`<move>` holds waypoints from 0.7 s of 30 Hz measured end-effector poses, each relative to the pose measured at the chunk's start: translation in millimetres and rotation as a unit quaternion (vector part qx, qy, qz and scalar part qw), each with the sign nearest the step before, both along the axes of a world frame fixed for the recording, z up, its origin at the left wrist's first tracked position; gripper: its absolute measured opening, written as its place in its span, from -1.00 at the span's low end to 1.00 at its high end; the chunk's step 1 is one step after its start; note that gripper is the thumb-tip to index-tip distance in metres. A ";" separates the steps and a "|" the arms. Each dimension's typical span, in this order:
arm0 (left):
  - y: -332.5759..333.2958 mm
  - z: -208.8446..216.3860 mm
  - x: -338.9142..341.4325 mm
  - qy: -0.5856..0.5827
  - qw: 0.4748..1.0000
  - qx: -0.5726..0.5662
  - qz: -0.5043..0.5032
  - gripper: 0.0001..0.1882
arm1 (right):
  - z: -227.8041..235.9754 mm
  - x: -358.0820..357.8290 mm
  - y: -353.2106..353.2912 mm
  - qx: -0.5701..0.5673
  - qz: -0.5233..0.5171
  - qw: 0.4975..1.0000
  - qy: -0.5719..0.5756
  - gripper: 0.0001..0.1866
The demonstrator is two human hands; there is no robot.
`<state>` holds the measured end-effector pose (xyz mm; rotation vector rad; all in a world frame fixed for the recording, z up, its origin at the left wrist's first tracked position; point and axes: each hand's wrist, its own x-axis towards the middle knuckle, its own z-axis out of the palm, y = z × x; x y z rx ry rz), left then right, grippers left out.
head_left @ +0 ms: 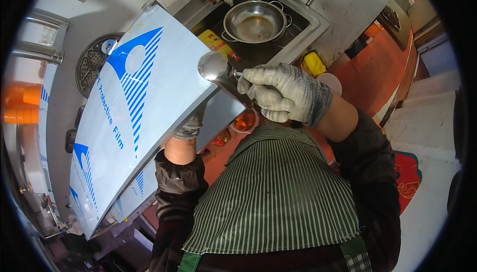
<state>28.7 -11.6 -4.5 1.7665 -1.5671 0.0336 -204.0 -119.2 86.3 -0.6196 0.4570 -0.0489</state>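
Observation:
A film-covered panel [144,73], white with blue printed shapes, stands tilted at my left. At its near right corner sits a shiny rounded metal piece [213,66]. My right hand [293,93], in a grey-white knitted glove, is closed beside that piece. Thumb and forefinger pinch a thin metal pin [239,74] that points at the metal piece; its full shape is hidden by the glove. My left hand [191,127], gloved too, reaches behind the panel's lower edge, and its fingers are out of sight there.
Beyond the panel, a sink [293,48] holds a steel pan [256,22] and a yellow package [218,44]. A yellow container [313,64] lies right of the sink. Orange containers [22,104] stand far left. Below are a bucket [246,121] and a red floor [367,73].

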 end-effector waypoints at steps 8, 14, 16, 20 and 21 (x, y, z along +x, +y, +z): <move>16.4 -4.2 1.5 -0.106 0.989 0.050 0.092 -0.54 | 2.1 1.7 -0.7 -0.014 0.004 1.000 -0.001 -0.66; 33.3 -11.3 1.1 -0.071 0.992 0.036 0.097 -0.60 | 3.9 1.1 -1.0 -0.027 0.006 1.000 -0.014 -0.64; 40.1 -12.7 0.6 -0.065 0.992 0.035 0.102 -0.62 | 3.3 0.6 -2.3 -0.068 0.006 0.997 -0.025 -0.66; 48.1 -12.8 -2.3 -0.066 0.991 0.035 0.110 -0.65 | -0.2 1.6 -5.3 -0.055 0.014 0.998 -0.035 -0.65; 48.0 -12.3 -3.2 -0.068 0.991 0.032 0.109 -0.66 | -1.0 2.1 -5.8 -0.033 0.013 0.998 -0.042 -0.65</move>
